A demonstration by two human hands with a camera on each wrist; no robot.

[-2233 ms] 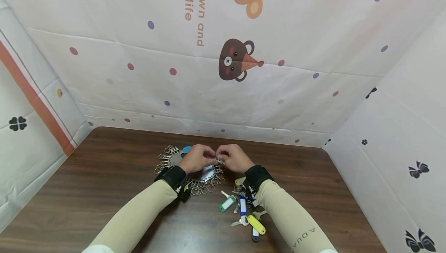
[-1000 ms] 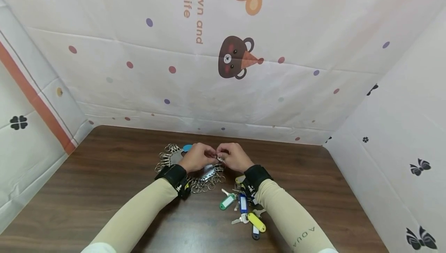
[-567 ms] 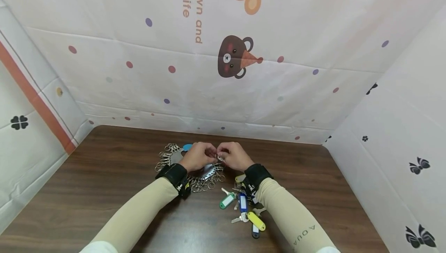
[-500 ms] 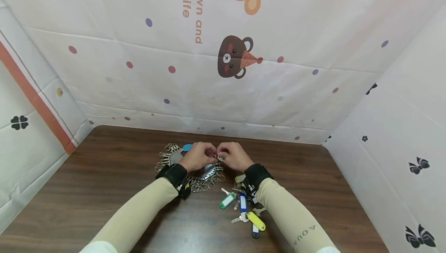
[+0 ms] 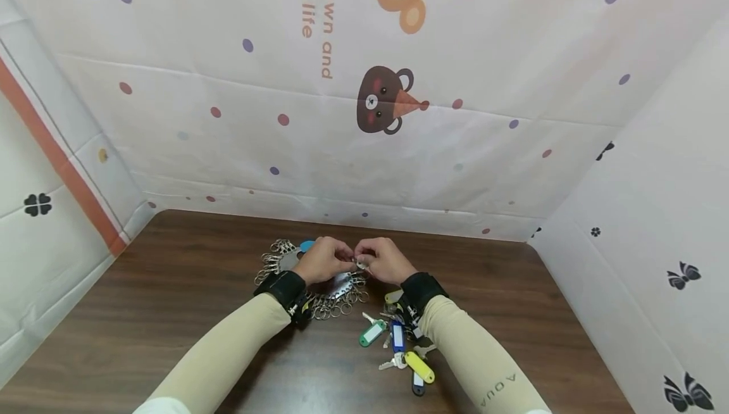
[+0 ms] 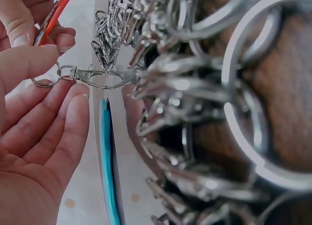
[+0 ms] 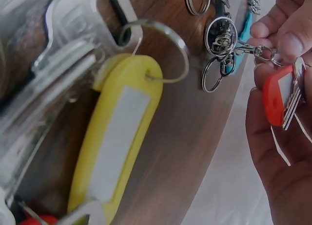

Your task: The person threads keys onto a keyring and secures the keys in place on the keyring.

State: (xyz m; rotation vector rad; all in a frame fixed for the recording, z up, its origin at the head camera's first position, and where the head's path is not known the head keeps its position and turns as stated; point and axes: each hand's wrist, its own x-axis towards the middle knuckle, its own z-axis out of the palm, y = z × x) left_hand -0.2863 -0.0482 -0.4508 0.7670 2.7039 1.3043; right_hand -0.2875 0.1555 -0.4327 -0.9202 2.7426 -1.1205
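Note:
In the head view, my left hand (image 5: 326, 262) and right hand (image 5: 387, 261) meet over a flat metal key holder (image 5: 343, 282) fringed with swivel clasps. My left fingers pinch a split ring (image 6: 45, 82) joined to one swivel clasp (image 6: 97, 78), as the left wrist view shows. A key (image 7: 294, 96) with a red tag (image 7: 274, 99) sits between the fingers of my right hand (image 7: 273, 171), close to that ring. Whether the key is threaded on the ring is hidden by fingertips. A blue-green tag (image 6: 108, 161) hangs beside the clasp.
Loose tagged keys lie on the brown wooden table (image 5: 273, 363) near my right wrist. Among them are a green tag (image 5: 373, 333), a blue tag (image 5: 397, 337), a yellow tag (image 5: 419, 367) and a black tag (image 5: 418, 383). A patterned sheet (image 5: 319, 148) rises behind the table.
Both hands keep nearly the same place and pinch, with only slight finger shifts. The head view tilts a little; the loose keys on the table stay put.

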